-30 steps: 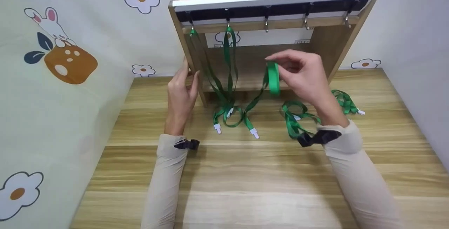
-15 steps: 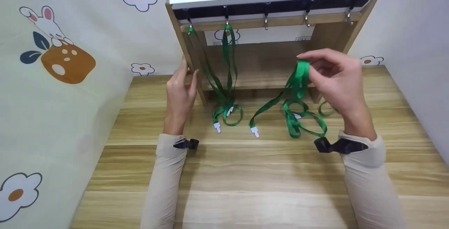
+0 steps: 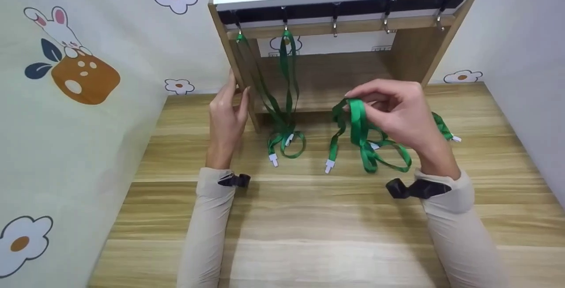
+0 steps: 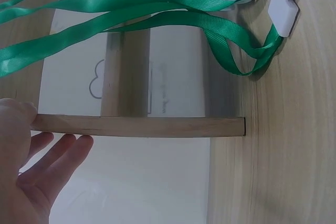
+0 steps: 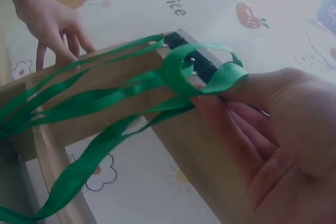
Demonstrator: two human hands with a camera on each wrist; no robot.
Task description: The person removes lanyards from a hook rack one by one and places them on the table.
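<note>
My left hand [image 3: 227,122] grips the left side panel of a wooden hook rack [image 4: 142,125], thumb on one face and fingers on the other. With thumb and fingertips my right hand [image 3: 393,114] pinches a looped green lanyard [image 3: 356,120] in front of the rack. One end of it trails down to a white clip [image 3: 329,166] at the tabletop. Two more green lanyards hang from the two leftmost hooks, one at the far left [image 3: 270,100] and one beside it [image 3: 284,65]. Their lower ends gather on the table with white clips [image 3: 273,160].
Below my right hand a coiled green lanyard [image 3: 368,158] lies on the wooden table [image 3: 309,226]. Another lanyard [image 3: 442,127] lies farther right, partly hidden by that hand. Three bare metal hooks, including the middle hook [image 3: 335,28], line the rack's right part. Patterned walls [image 3: 88,147] enclose the table.
My right hand first moved right with the lanyard, then came back left and lower. The lanyard's clip end shifted slightly right. My left hand stays on the rack's side panel.
</note>
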